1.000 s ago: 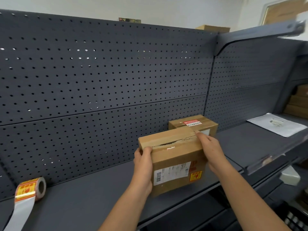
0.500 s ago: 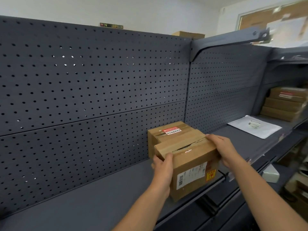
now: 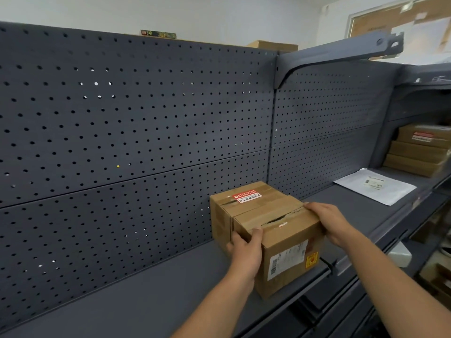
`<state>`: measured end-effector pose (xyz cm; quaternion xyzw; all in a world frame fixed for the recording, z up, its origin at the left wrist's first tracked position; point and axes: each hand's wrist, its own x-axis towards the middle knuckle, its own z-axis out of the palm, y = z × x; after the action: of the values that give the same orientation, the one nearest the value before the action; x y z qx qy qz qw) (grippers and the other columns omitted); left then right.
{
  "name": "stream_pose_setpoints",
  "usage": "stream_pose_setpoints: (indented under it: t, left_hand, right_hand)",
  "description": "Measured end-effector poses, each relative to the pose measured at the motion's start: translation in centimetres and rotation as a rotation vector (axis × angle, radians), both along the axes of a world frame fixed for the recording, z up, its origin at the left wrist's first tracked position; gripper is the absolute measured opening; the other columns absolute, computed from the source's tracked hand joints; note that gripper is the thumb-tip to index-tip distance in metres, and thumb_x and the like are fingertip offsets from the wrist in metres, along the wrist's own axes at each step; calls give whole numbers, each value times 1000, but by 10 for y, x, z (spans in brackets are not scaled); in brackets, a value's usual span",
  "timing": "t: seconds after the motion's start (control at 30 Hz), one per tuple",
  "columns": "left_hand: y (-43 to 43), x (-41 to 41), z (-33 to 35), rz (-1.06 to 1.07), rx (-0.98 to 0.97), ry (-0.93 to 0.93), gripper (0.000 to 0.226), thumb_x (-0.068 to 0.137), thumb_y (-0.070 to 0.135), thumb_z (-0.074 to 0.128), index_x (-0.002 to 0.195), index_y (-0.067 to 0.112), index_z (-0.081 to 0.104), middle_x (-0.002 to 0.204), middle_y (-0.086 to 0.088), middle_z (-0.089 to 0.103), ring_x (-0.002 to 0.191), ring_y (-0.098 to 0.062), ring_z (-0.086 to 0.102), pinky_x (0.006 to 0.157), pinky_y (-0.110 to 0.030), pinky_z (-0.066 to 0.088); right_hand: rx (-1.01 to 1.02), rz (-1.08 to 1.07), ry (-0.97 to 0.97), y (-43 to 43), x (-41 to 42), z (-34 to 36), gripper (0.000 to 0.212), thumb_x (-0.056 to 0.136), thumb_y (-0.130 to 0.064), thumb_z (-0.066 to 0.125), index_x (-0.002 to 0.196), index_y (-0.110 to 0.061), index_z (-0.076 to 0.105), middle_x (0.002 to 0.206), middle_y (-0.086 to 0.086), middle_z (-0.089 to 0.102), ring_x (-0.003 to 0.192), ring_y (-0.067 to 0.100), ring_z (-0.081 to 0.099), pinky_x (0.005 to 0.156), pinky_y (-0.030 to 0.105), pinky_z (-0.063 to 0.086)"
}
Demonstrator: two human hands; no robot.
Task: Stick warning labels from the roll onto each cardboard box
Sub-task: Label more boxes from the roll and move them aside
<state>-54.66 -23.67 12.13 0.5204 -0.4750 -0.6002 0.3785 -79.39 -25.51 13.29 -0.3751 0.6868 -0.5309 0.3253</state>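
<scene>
A cardboard box (image 3: 285,240) with a torn taped top stands on the grey shelf (image 3: 146,296), pressed against a second box (image 3: 246,201) behind it. Its front face carries a white shipping label and a yellow-and-red warning label (image 3: 312,260). My left hand (image 3: 245,248) grips its left top edge, thumb on top. My right hand (image 3: 328,222) grips its right top edge. The rear box has a red-and-white sticker on its top. The label roll is out of view.
Dark perforated back panels (image 3: 136,132) rise behind the shelf. A white sheet (image 3: 375,185) lies on the shelf to the right. Flat cardboard boxes (image 3: 419,152) are stacked at far right. A shelf bracket (image 3: 341,53) juts out overhead.
The box in both hands has gone right and back until it sits against the rear box. The view has swung right, so the label roll has left the frame.
</scene>
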Motion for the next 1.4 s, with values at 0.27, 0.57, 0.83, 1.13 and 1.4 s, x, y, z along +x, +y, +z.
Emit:
stream_pose_setpoints:
  t: [0.27, 0.57, 0.83, 1.13, 1.4]
  left_hand:
    - [-2, -5, -5, 10, -35, 28, 94, 97, 65, 55, 166, 22, 8, 166, -2, 14, 149, -28, 33, 118, -41, 36]
    - [-9, 12, -1, 7, -84, -57, 65, 101, 54, 52, 155, 20, 38, 140, 3, 51, 125, -18, 51, 102, -35, 43]
    - [-6, 74, 14, -17, -599, -672, 36, 100, 38, 51, 133, 28, 62, 128, 10, 60, 110, -9, 60, 91, -32, 54]
    - [11, 159, 11, 99, -917, -1080, 43, 100, 38, 50, 141, 26, 53, 131, 10, 55, 116, -15, 54, 94, -30, 47]
    - [44, 226, -2, 168, -851, -1133, 46, 99, 35, 50, 144, 26, 53, 132, 13, 55, 116, -13, 53, 97, -28, 46]
  right_hand:
    - [-19, 20, 118, -3, -10, -6, 23, 97, -40, 68, 99, -21, 82, 107, 6, 71, 102, 27, 61, 93, 46, 51]
    - [14, -122, 595, 0, -6, 3, 25, 94, -45, 70, 89, -20, 73, 87, -1, 70, 89, 21, 65, 71, 36, 53]
    - [-223, -90, 1035, 9, 57, 33, 22, 95, -25, 62, 111, -15, 73, 104, 2, 71, 98, 25, 59, 78, 40, 53]
    - [-345, 188, 1051, 42, 146, 30, 36, 96, -28, 59, 131, -22, 63, 121, -11, 63, 115, 10, 54, 94, 29, 48]
    - [-417, 336, 1013, 55, 222, 9, 42, 92, -38, 52, 128, -22, 65, 115, -11, 65, 105, 9, 56, 90, 32, 52]
